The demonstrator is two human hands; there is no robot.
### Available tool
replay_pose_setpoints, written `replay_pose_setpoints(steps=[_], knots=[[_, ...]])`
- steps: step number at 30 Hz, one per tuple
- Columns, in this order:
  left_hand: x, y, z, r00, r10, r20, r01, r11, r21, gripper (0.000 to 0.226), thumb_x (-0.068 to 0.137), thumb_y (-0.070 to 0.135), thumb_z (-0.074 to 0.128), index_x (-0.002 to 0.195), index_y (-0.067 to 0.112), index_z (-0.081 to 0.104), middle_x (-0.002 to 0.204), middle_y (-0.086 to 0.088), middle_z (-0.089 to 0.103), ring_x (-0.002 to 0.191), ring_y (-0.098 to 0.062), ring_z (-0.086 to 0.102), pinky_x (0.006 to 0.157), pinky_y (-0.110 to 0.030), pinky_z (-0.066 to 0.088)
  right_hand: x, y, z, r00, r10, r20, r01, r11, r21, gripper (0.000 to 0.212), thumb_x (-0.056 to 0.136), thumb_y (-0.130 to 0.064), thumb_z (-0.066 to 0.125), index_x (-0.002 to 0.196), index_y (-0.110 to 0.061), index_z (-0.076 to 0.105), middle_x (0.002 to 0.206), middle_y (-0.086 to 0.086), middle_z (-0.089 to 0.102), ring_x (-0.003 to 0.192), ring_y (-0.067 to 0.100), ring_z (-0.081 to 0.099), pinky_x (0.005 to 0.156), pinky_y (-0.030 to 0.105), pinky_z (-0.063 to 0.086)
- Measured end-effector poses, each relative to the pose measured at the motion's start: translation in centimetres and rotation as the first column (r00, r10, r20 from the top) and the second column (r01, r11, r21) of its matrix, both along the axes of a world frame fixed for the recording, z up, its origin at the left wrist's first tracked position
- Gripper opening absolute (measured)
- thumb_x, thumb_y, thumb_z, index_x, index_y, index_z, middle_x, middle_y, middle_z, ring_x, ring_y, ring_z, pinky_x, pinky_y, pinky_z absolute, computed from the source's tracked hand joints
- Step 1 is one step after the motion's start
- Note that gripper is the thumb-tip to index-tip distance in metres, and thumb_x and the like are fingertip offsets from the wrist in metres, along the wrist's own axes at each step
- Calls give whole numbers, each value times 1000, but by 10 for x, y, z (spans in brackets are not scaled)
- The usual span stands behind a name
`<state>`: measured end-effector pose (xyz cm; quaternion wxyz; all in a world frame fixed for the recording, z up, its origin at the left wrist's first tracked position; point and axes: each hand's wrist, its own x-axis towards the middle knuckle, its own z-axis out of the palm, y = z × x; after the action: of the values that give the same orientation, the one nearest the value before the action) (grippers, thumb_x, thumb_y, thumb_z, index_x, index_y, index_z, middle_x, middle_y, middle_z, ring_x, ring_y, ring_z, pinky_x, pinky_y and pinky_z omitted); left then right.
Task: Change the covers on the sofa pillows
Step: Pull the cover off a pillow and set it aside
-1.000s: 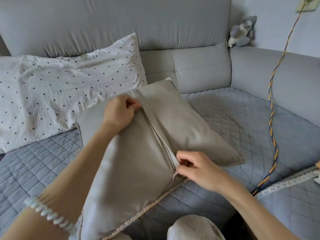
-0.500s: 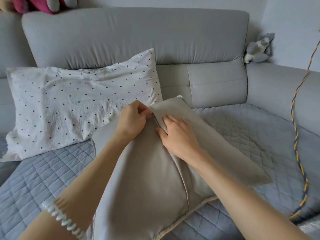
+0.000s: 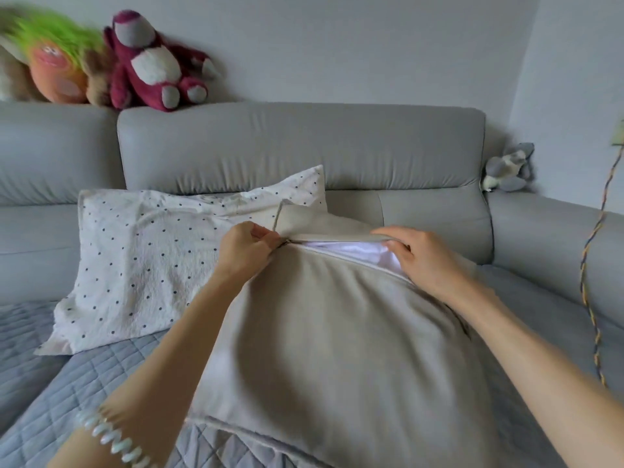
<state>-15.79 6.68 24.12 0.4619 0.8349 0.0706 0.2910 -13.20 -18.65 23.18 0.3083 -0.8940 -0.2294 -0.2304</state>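
A beige pillow cover lies tilted up in front of me on the sofa seat. Its zip is partly undone along the top, and the white inner pillow shows through the gap. My left hand pinches the cover at the zip's left end. My right hand grips the upper flap of the opening, with its fingers curled over the edge. A white pillow with dark dots leans on the backrest to the left.
The grey sofa has a blue-grey quilted seat cover. Plush toys sit on top of the backrest: a dark red bear and an orange one with green hair. A small grey plush sits at the corner. A braided cord hangs at the right.
My right hand has moved right along the zip from beside my left hand, and the cover now gapes and shows the white inner pillow. The camera has tilted upward.
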Motion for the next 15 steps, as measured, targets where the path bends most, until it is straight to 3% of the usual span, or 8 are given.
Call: replay_pose_setpoints(steps=[3, 6, 9, 12, 15], knots=[[-21, 6, -21, 996, -5, -84, 3, 1000, -25, 10, 86, 18, 65, 84, 8, 66, 68, 4, 58, 66, -12, 52, 56, -25, 38, 3, -1, 1, 999, -1, -43, 0, 999, -36, 34, 89, -5, 46, 108, -21, 69, 113, 0, 69, 106, 21, 61, 90, 32, 45], [-37, 13, -58, 980, -26, -200, -11, 983, -181, 14, 85, 17, 66, 73, 11, 65, 70, -7, 63, 75, -27, 61, 70, -35, 49, -3, 8, -16, 998, 4, -58, -4, 1000, 13, 36, 89, 1, 44, 105, -16, 71, 106, 2, 70, 97, 20, 62, 75, 23, 38], [-51, 21, -82, 957, -99, -271, -41, 884, -466, 15, 90, 8, 59, 76, 4, 64, 73, -11, 59, 72, -24, 57, 68, -31, 48, -12, 16, -32, 997, 20, -76, -14, 997, 81, 37, 90, 4, 41, 106, -13, 70, 85, 4, 65, 76, 20, 56, 62, 23, 34], [-54, 29, -87, 944, -137, -301, -64, 817, -573, 14, 92, 7, 56, 81, 2, 62, 76, -11, 59, 69, -18, 57, 67, -27, 49, -18, 21, -33, 999, 6, -41, -2, 995, 98, 37, 90, 4, 41, 106, -13, 69, 75, 1, 58, 61, 15, 50, 55, 16, 35], [-52, 33, -92, 940, -172, -296, -78, 734, -675, 8, 91, 7, 56, 86, 2, 59, 79, -11, 60, 73, -22, 59, 76, -32, 51, -21, 25, -38, 995, 39, -87, -26, 990, 139, 37, 91, 4, 40, 108, -13, 68, 79, 1, 60, 67, 15, 54, 57, 9, 36]])
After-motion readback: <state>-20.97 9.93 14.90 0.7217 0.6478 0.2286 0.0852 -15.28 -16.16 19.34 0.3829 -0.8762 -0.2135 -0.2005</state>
